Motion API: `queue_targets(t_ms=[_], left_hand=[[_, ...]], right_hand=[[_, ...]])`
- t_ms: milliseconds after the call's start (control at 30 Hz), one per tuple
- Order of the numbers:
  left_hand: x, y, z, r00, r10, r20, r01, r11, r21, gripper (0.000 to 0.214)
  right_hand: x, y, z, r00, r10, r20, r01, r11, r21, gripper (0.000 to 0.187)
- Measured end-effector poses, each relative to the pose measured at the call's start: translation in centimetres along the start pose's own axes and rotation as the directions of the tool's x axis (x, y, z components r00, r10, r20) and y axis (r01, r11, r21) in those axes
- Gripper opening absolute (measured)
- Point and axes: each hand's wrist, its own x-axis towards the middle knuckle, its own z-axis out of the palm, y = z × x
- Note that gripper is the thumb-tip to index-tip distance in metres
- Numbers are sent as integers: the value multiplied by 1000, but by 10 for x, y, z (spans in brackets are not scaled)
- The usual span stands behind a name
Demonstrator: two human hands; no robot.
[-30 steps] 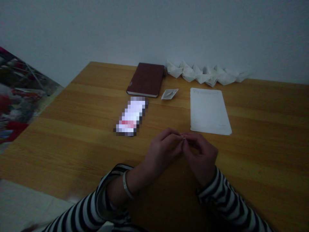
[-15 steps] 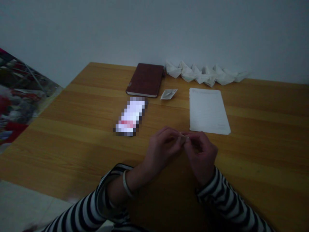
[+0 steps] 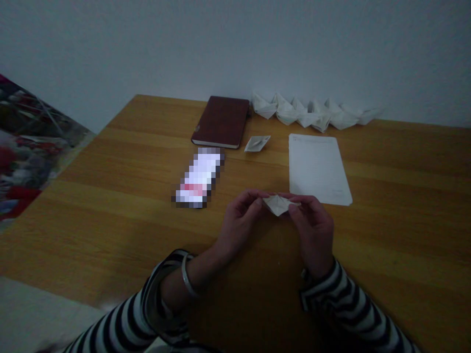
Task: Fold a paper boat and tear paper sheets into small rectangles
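Observation:
A small folded paper boat point(image 3: 277, 205) is stretched between my two hands, just in front of the stack of lined paper point(image 3: 318, 169). My left hand point(image 3: 239, 223) pinches its left tip between thumb and fingers. The right tip sits in the pinch of my right hand point(image 3: 315, 228). Creases run across the face of the boat turned toward me. Another small folded paper piece point(image 3: 257, 143) lies farther back on the table, apart from both hands.
Along the wall stands a row of several white paper boats point(image 3: 305, 113). A dark red notebook point(image 3: 222, 120) lies left of them, with a phone point(image 3: 200, 176), its screen lit and blurred, in front. The wooden table point(image 3: 121, 176) ends at the left, beside cluttered items point(image 3: 25, 147).
My hands have moved apart, drawing the folded paper out between them. Its wide boat shape now shows, where before it was mostly hidden by my fingers.

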Motion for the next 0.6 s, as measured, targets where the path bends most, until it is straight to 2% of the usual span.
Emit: queue_targets(t_ms=[67,167,267,367,500,600], left_hand=[[3,5,-6,993,69,93,-78,992,102,12],[8,17,-18,950,118,290,-192,952,241,19],[11,25,-27,896,141,422,-344,822,454,32],[11,26,-30,859,205,469,-464,698,546,19],[9,24,-30,826,312,469,-544,656,523,8],[7,26,-27,820,280,499,-543,655,525,14]], right_hand=[[1,-2,0,1000,-6,27,6,1000,-10,17],[3,-3,-3,998,15,57,-14,1000,-21,25],[5,-3,-6,994,52,92,-49,998,-30,29],[6,-4,-8,990,61,124,-57,998,-37,30],[6,-5,-12,995,-16,102,27,993,-113,22],[6,-4,-15,993,-57,106,73,986,-152,15]])
